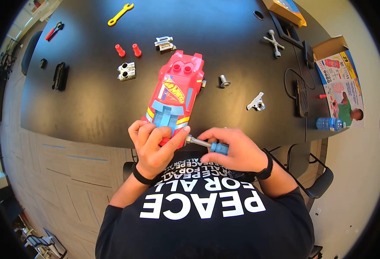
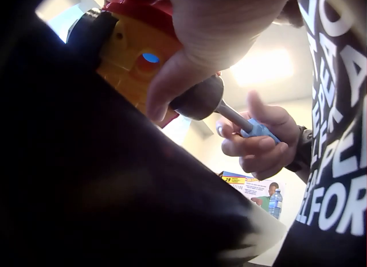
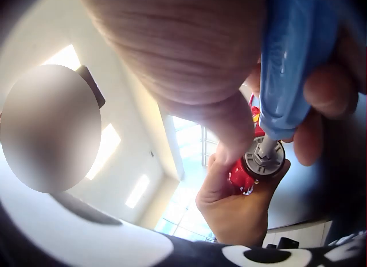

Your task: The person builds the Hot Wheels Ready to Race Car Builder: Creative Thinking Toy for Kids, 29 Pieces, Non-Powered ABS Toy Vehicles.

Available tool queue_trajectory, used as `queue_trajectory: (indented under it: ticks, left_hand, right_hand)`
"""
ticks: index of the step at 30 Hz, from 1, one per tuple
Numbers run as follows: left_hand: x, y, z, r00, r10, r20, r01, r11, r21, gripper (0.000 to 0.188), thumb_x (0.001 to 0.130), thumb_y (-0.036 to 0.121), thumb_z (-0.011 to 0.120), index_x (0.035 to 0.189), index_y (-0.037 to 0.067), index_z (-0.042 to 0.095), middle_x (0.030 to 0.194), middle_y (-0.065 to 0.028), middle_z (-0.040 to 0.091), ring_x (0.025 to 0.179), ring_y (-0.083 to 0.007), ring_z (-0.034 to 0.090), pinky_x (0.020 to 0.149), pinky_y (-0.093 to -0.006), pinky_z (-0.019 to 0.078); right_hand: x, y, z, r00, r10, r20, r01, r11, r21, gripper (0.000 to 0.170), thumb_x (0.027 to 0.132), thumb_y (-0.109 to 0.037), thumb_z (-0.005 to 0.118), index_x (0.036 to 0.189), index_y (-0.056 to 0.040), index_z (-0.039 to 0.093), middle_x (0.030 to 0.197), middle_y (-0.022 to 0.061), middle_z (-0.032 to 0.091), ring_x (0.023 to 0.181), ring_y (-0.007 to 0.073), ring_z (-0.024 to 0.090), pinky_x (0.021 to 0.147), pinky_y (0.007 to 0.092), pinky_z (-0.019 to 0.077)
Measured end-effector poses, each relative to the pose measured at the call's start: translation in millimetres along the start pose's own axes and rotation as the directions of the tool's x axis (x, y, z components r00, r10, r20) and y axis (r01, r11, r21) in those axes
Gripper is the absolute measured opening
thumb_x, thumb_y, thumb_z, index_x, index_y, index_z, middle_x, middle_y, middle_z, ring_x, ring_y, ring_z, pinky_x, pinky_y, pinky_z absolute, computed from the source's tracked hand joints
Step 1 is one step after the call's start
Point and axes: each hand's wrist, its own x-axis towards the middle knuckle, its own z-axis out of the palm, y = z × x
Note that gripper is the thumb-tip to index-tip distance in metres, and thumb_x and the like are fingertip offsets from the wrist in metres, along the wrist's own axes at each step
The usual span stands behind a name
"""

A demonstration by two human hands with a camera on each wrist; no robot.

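Observation:
A red toy car (image 1: 172,93) lies right side up over the table's near edge, its near end gripped by the left hand (image 1: 153,146). The right hand (image 1: 239,151) holds a screwdriver by its blue handle (image 1: 219,148), the shaft pointing left at the car's side. In the right wrist view the tip meets the grey hub of a wheel (image 3: 264,158), with the left hand (image 3: 238,212) around the car behind it. From below, the left wrist view shows the car's orange underside (image 2: 129,55), the dark wheel (image 2: 200,99) and the left thumb against it.
On the table (image 1: 224,116) lie a yellow wrench (image 1: 121,14), red pegs (image 1: 120,50), a chrome engine block (image 1: 126,71), a grey bolt (image 1: 225,81), a silver bracket (image 1: 256,101) and a cross wrench (image 1: 274,43). A water bottle (image 1: 330,124) lies near a printed box (image 1: 341,82).

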Motion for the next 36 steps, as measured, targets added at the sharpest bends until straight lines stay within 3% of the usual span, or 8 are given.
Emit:
queue_trajectory:
  ticks: [3,7,13,14,18,22,31,36]
  left_hand:
    - [1.2,0.4,-0.5,1.000,-0.014,-0.006,0.014,1.000,0.010,0.040,0.074,0.015,0.089,0.111,0.028,0.089,0.092,0.0063,0.059,0.091,-0.0195,0.055,0.096,-0.0459,0.0436]
    - [-0.3,-8.9,-6.8,0.999,-0.046,0.006,0.047,0.998,-0.031,0.037,0.075,0.013,0.087,0.110,0.028,0.089,0.091,0.0058,0.059,0.091,-0.0198,0.055,0.097,-0.0464,0.0431]
    - [-6.4,-46.3,-46.9,0.957,0.086,0.277,-0.044,0.987,-0.156,0.032,0.084,0.015,0.084,0.112,0.030,0.087,0.096,0.0063,0.067,0.095,-0.0211,0.058,0.104,-0.0499,0.0424]
    - [-8.0,-45.8,-50.4,0.949,0.083,0.303,-0.039,0.989,-0.146,0.030,0.086,0.016,0.084,0.112,0.032,0.087,0.101,0.0062,0.069,0.098,-0.0211,0.060,0.110,-0.0517,0.0423]
    - [-6.8,-51.2,-57.7,0.923,0.141,0.359,-0.057,0.970,-0.234,0.031,0.085,0.015,0.086,0.111,0.033,0.087,0.103,0.0059,0.070,0.100,-0.0210,0.062,0.119,-0.0551,0.0437]
    - [-5.1,-60.6,-58.0,0.888,0.143,0.437,0.002,0.949,-0.314,0.036,0.084,0.010,0.086,0.112,0.032,0.088,0.104,0.0054,0.072,0.107,-0.0239,0.067,0.128,-0.0636,0.0400]
    - [13.9,-84.0,-54.0,0.895,0.042,0.445,0.081,0.964,-0.253,0.039,0.089,-0.011,0.070,0.108,0.021,0.084,0.110,-0.0055,0.075,0.135,-0.0350,0.071,0.130,-0.0684,0.0365]
    - [41.7,-99.5,-67.6,0.835,0.115,0.538,0.057,0.955,-0.293,0.028,0.091,-0.004,0.075,0.116,0.007,0.079,0.123,-0.0114,0.076,0.130,-0.0373,0.072,0.113,-0.0536,0.0552]
  right_hand:
    - [1.4,19.6,11.5,0.983,-0.178,-0.042,0.171,0.976,-0.133,0.031,0.101,-0.022,0.084,0.121,-0.0043,0.069,0.094,0.0157,0.075,0.086,0.0385,0.073,0.079,0.0457,0.0563]
    - [-4.1,18.1,4.6,0.999,-0.024,0.029,0.029,0.983,-0.182,0.030,0.100,-0.023,0.084,0.116,-0.0052,0.065,0.095,0.0169,0.074,0.086,0.0420,0.071,0.077,0.0489,0.0548]
    - [-6.9,34.5,-11.8,0.958,-0.074,-0.278,0.047,0.994,-0.103,0.028,0.102,-0.018,0.083,0.104,-0.0060,0.058,0.093,0.0122,0.069,0.086,0.0346,0.071,0.075,0.0448,0.0521]
    - [-1.0,46.8,-14.2,0.892,-0.293,-0.345,0.234,0.951,-0.202,0.022,0.102,-0.012,0.082,0.109,-0.0031,0.063,0.118,0.0146,0.072,0.099,0.0317,0.072,0.080,0.0422,0.0556]
    - [10.6,47.1,-16.1,0.865,-0.269,-0.423,0.239,0.963,-0.123,0.037,0.101,-0.004,0.078,0.136,0.0010,0.068,0.159,0.0193,0.059,0.128,0.0338,0.068,0.101,0.0405,0.0571]
    - [15.8,48.9,-15.8,0.880,-0.249,-0.405,0.170,0.961,-0.220,0.040,0.099,-0.005,0.081,0.137,-0.0004,0.070,0.159,0.0184,0.059,0.128,0.0337,0.068,0.101,0.0407,0.0560]
    - [-4.3,59.3,-11.4,0.854,-0.315,-0.414,0.186,0.928,-0.323,0.041,0.093,-0.007,0.088,0.132,-0.0022,0.076,0.149,0.0138,0.062,0.085,0.0238,0.058,0.084,0.0372,0.0545]
    - [-6.9,59.1,-8.9,0.837,-0.333,-0.435,0.223,0.933,-0.284,0.036,0.094,-0.008,0.088,0.127,-0.0013,0.076,0.145,0.0139,0.064,0.096,0.0259,0.070,0.087,0.0357,0.0570]
